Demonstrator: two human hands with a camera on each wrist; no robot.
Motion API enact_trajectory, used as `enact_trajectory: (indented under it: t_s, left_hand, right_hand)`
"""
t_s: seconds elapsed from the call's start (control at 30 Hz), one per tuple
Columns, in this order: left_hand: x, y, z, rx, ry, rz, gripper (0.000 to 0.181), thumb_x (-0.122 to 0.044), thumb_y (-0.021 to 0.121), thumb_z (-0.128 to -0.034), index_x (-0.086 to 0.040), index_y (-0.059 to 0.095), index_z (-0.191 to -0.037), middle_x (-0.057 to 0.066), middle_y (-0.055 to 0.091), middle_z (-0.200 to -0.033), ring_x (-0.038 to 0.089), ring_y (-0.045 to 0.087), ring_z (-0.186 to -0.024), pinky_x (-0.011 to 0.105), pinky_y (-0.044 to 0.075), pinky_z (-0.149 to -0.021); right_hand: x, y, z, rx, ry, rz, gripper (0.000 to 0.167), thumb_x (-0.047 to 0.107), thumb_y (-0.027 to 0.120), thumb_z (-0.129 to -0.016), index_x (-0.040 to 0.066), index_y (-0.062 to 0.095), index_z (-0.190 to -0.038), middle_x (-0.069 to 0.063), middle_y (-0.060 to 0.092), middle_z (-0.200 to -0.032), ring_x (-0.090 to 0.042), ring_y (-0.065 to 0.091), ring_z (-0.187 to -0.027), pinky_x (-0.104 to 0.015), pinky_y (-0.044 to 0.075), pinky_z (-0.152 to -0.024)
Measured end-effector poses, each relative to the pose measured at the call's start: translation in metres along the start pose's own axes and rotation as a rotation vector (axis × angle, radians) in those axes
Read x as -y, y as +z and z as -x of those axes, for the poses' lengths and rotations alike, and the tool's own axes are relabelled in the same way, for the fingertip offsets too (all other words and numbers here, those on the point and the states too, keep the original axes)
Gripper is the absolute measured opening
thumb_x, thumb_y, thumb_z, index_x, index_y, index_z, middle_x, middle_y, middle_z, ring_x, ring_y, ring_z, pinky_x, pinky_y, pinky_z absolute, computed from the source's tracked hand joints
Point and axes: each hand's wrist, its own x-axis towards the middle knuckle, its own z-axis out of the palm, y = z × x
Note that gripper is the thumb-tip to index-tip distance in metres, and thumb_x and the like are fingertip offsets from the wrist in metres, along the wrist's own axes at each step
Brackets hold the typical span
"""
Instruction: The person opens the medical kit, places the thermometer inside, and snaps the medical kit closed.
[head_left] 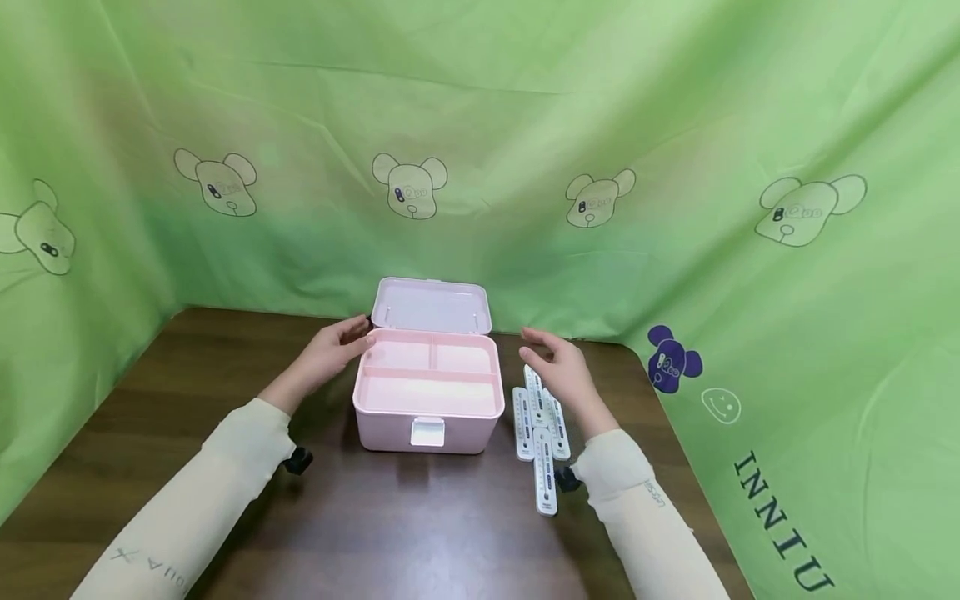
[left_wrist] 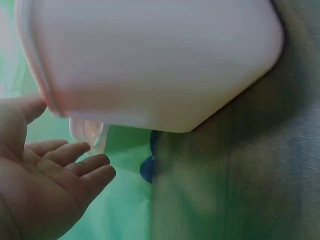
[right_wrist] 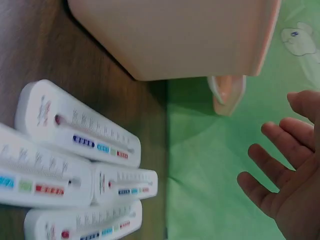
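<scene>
A pink storage box (head_left: 427,400) stands on the table with its lid (head_left: 431,307) raised at the back, showing a divided tray with three compartments. My left hand (head_left: 333,350) is at the box's left back corner; in the left wrist view its thumb touches the rim and the other fingers lie relaxed beside the wall. To the right of the box, my right hand (head_left: 558,367) hovers with loosely bent fingers, holding nothing. Below it several white thermometers (head_left: 546,471) lie face up on the table, grouped close together, with coloured scale marks visible in the right wrist view.
The brown wooden table (head_left: 420,533) reaches back to a green curtain (head_left: 510,108) printed with bear heads. This cloth also hangs along both sides. A white clasp (head_left: 427,432) sits on the box's front.
</scene>
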Motion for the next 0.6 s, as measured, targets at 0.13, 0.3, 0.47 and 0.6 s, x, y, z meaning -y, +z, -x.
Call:
enact_trajectory:
  t_s: [0.13,0.3,0.47,0.6]
  left_hand:
    - [-0.005,0.0,0.016,-0.05,0.036,-0.019,0.073,-0.04,0.058,-0.1049,-0.002,0.03,-0.16,0.019,0.04,-0.161,0.037,0.039,-0.148,0.053,0.036,-0.119]
    - [-0.01,0.007,0.04,-0.095,0.103,0.005,0.071,-0.036,0.06,-0.1046,0.0,0.033,-0.159,0.019,0.041,-0.16,0.036,0.039,-0.148,0.052,0.038,-0.118]
    - [-0.009,0.022,0.064,-0.098,0.163,-0.019,0.083,-0.038,0.071,-0.0974,0.001,0.032,-0.159,0.018,0.036,-0.163,0.036,0.037,-0.149,0.051,0.035,-0.12]
    - [-0.005,0.033,0.08,-0.114,0.159,-0.122,0.105,-0.045,0.084,-0.0842,-0.004,0.026,-0.162,0.017,0.032,-0.165,0.038,0.036,-0.149,0.055,0.035,-0.119]
  right_hand:
    - [0.005,-0.011,0.012,-0.031,-0.06,0.053,0.043,0.021,0.069,-0.099,0.006,0.063,-0.139,-0.011,0.065,-0.14,-0.032,0.058,-0.131,-0.05,0.046,-0.11]
    - [0.005,-0.019,0.031,-0.059,-0.16,0.182,0.044,0.019,0.071,-0.097,0.005,0.064,-0.137,-0.014,0.065,-0.138,-0.035,0.056,-0.132,-0.053,0.043,-0.112]
    - [0.0,-0.022,0.053,-0.09,-0.212,0.254,0.047,0.015,0.075,-0.093,0.006,0.064,-0.138,-0.015,0.065,-0.137,-0.035,0.056,-0.13,-0.054,0.042,-0.111]
    - [-0.006,-0.02,0.069,-0.095,-0.252,0.29,0.051,0.012,0.077,-0.09,0.003,0.062,-0.138,-0.018,0.065,-0.136,-0.037,0.056,-0.128,-0.057,0.042,-0.108]
